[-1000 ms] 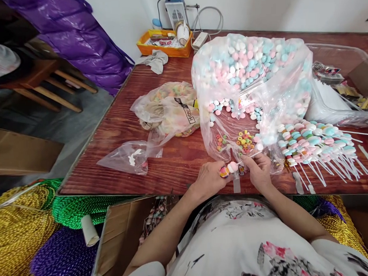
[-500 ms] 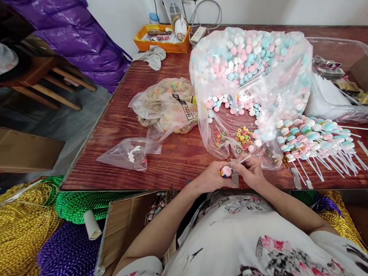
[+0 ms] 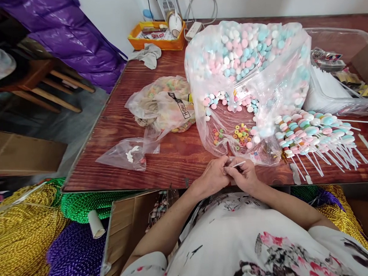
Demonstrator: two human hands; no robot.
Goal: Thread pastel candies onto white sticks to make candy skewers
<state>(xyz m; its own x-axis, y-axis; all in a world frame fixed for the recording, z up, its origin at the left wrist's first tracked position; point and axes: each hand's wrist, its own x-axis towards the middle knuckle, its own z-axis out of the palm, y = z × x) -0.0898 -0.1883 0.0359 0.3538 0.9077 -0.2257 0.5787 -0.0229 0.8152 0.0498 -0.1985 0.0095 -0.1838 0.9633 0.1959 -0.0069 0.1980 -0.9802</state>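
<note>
Both of my hands meet over the front edge of the table, fingers closed. My left hand (image 3: 214, 175) wraps around a small round pink-and-white piece, now covered by the fingers. In my right hand (image 3: 245, 177), thumb and fingers pinch a thin white stick (image 3: 239, 164), whose tip points up to the right. Just beyond the hands lies a large clear plastic bag (image 3: 214, 132) of pink, white and blue candy-like discs (image 3: 238, 50). Small coloured rings (image 3: 241, 134) sit near its mouth. To the right is a pile of white sticks threaded with discs (image 3: 316, 132).
A second bag (image 3: 167, 104) of coloured rings and a small clear bag (image 3: 126, 154) lie left. Behind stands an orange tray (image 3: 155, 44) beside a grey cloth (image 3: 148, 55). A clear plastic bin (image 3: 347, 103) with white sticks is at right. Bead strands (image 3: 23, 238) hang below left.
My hands have drawn together, and the left fingers now hide the round piece seen before. The white stick shows less of its length. The whole view has shifted slightly.
</note>
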